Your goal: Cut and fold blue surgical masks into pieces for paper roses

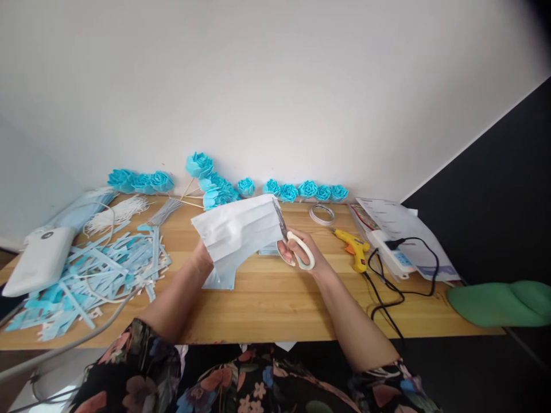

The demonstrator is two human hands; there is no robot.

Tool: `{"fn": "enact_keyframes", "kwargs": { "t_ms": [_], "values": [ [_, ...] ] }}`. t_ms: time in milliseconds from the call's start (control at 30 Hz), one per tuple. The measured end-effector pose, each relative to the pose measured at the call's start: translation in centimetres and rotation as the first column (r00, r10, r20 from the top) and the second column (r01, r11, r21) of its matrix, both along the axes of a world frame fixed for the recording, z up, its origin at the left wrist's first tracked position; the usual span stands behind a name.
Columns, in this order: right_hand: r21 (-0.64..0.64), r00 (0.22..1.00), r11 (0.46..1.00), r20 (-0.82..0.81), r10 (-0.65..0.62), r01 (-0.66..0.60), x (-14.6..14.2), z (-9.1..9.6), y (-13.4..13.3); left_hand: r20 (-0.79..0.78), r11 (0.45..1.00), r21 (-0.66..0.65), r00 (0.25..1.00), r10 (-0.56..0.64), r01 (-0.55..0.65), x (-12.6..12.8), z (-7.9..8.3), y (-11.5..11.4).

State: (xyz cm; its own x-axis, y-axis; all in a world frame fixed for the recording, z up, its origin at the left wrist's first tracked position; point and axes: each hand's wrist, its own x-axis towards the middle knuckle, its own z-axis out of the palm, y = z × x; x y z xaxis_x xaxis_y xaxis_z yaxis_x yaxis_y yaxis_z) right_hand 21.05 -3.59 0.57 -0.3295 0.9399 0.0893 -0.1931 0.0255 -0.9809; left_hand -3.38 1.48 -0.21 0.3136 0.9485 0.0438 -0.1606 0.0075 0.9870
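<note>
My left hand [202, 259] holds up a white pleated face mask [235, 232] over the wooden table [275, 310]; the mask hides most of its fingers. My right hand [297, 249] is closed on the white handles of a pair of scissors [293, 244]. The blades point up along the mask's right edge. A pale blue mask piece [221, 280] lies on the table below the held mask.
Blue paper-like roses [307, 190] line the wall at the table's back. A heap of blue and white strips [94, 275] and a white box [41, 261] lie left. Right are a yellow glue gun [355, 248] with black cable, a tape roll [322, 214], papers [400, 229] and a green object [501, 303].
</note>
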Motion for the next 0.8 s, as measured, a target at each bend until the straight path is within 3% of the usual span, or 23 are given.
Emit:
{"fn": "enact_keyframes", "kwargs": {
  "t_ms": [167, 300, 533, 800],
  "values": [
    [-0.049, 0.999, 0.999, 0.053, -0.001, 0.004, -0.2, 0.1, 0.0, 0.246, 0.981, -0.192, 0.967, 0.070, -0.022, 0.0, 2.4, 0.2],
    [-0.032, 0.997, 0.998, 0.061, -0.047, 0.049, -0.3, 0.0, 0.2, 0.262, 0.986, -0.164, 0.965, 0.005, 0.039, -0.3, 3.6, 0.4],
    [-0.056, 0.990, 0.990, 0.064, -0.129, 0.133, -0.6, 0.1, 0.3, 0.297, 0.989, -0.061, 0.948, -0.114, 0.138, -1.0, 1.9, 0.9],
    [-0.059, 0.991, 0.993, 0.095, -0.095, 0.100, -0.7, -0.5, 0.4, 0.054, 0.980, -0.010, 0.979, -0.196, 0.197, -0.8, 0.4, 1.3]
  ]
}}
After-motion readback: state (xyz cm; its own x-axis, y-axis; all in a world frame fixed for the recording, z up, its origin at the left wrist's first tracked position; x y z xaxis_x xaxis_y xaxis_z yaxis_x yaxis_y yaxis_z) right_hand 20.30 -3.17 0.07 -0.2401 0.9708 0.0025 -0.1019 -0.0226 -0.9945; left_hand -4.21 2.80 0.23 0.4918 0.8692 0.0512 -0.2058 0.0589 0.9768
